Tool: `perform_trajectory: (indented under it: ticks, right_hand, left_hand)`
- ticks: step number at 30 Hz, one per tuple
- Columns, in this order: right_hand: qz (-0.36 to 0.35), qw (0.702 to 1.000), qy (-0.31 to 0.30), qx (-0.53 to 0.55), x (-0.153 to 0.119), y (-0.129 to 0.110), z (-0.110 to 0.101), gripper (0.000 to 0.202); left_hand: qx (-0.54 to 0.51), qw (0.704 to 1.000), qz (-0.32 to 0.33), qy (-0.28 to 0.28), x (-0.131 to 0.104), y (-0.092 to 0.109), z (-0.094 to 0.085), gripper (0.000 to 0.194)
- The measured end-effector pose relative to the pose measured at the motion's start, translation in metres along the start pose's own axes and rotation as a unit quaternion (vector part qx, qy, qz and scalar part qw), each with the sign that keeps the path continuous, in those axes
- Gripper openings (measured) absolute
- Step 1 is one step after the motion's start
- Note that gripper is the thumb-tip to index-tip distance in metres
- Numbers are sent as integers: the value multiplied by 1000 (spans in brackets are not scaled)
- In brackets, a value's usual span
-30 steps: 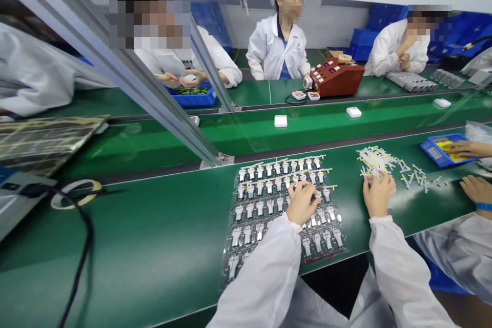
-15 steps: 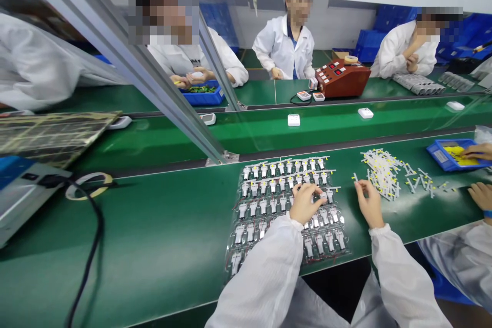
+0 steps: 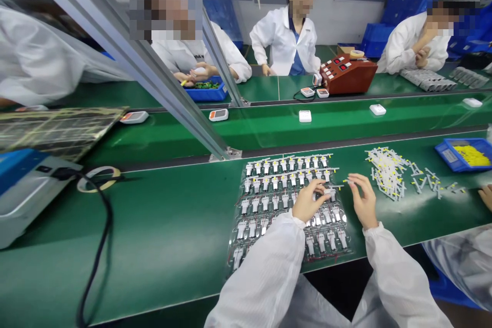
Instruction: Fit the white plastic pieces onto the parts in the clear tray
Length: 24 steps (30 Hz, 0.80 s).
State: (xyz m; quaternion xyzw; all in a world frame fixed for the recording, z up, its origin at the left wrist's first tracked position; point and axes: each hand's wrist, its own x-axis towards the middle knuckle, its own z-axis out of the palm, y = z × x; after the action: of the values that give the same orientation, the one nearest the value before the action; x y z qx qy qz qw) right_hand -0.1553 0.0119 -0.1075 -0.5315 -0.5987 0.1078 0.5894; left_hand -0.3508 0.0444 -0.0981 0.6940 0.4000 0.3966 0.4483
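A clear plastic tray (image 3: 231,246) holds rows of small white parts (image 3: 242,229) with thin red wires; sticks with yellow bits lie along the upper rows. My left hand (image 3: 308,201) is over the tray's right side, thumb and fingers closed around one of the small white parts, mostly covered by the fingers. Just right of the tray, my right hand (image 3: 363,202) pinches a thin white stick (image 3: 347,181) with a yellow bit on it. To the right of that hand lies a loose pile of the same sticks (image 3: 386,174).
A blue bin (image 3: 446,158) of yellow pieces stands at right, near a neighbour's hand (image 3: 486,196). White devices (image 3: 305,116) sit on the green belt beyond a metal post (image 3: 207,138). Left are a tape roll (image 3: 86,184), a black cable (image 3: 103,256) and a grey-blue box. Co-workers sit opposite.
My right hand has moved left, away from the pile and closer to the tray, with the stick in it. My left hand stays at the same part. The neighbour's hand has left the blue bin.
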Motion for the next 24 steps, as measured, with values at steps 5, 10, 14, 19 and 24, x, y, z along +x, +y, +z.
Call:
perform_trajectory:
  ticks: [5, 10, 14, 19, 24]
  right_hand:
    - [-61, 991, -116, -9, 0, -3, 12, 36]
    - [-92, 978, -185, -24, -1, 0, 21, 44]
    - [-99, 975, -196, -42, -2, 2, 21, 44]
    - [-107, 972, -204, -43, -3, -1, 22, 44]
    - [-115, 971, -205, -41, -2, -5, 23, 44]
  left_hand:
    - [-8, 1000, -11, -1, 1, 1, 0, 41]
    - [-17, 999, -26, 7, 1, 5, -2, 42]
    - [-27, 999, -29, 3, 1, 6, -1, 41]
    - [-35, 999, -37, 1, 2, 6, 0, 41]
    - [-34, 999, -40, -4, 2, 5, 0, 41]
